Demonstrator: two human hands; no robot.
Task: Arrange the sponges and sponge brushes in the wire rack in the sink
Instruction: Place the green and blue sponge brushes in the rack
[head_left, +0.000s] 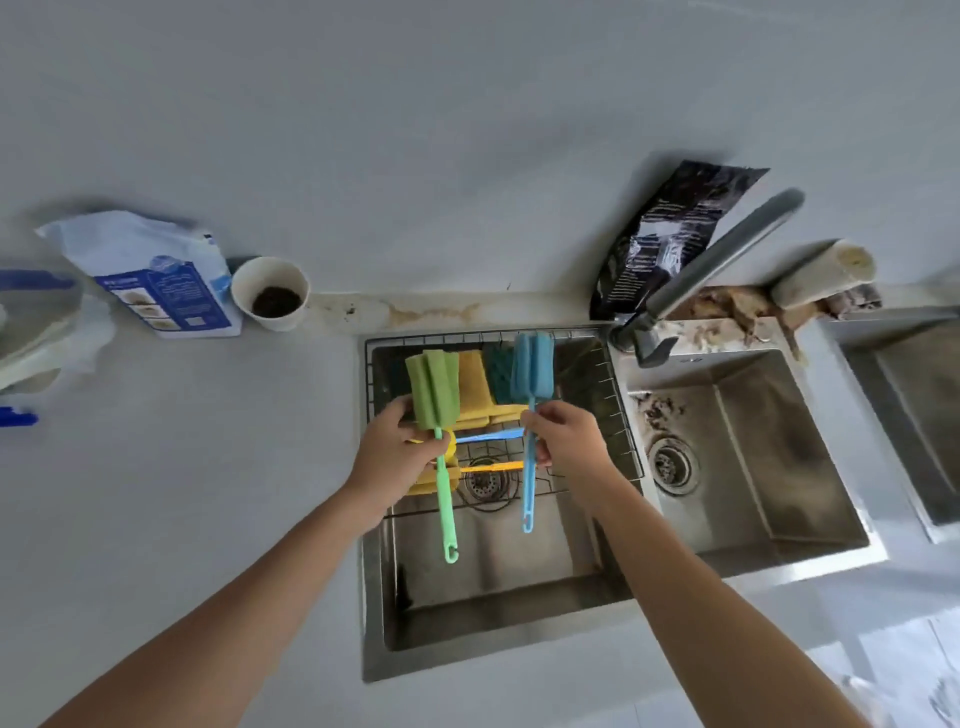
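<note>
1. Countertop (182, 519): your working surface is pale grey and surrounds two steel basins.
2. Sink (488, 613): the left basin sits directly below your hands. The right basin (753, 467) lies beside it, with a faucet (722, 260) angled above the divider.
3. Wire rack (597, 374): it spans the far half of the left basin, resting on its rim.
4. Sponges: a yellow sponge (474, 387) and a dark teal sponge (500, 371) stand in the rack at its far side. More yellow sponge material lies lower in the rack, partly hidden.
5. Green sponge brush (434, 387): your left hand (395, 452) is closed around its stem just below the foam head, head pointing away from you, above the rack.
6. Blue sponge brush (532, 364): your right hand (563, 441) pinches its stem with the fingers closed, head pointing away, beside the green one.
7. Loose handles: a blue handle (491, 436) and an orange handle (491, 467) lie across the rack between your hands.
8. Paper cup (270, 291): it stands at the wall, left of the sink, next to a blue-and-white bag (156, 280).
</note>
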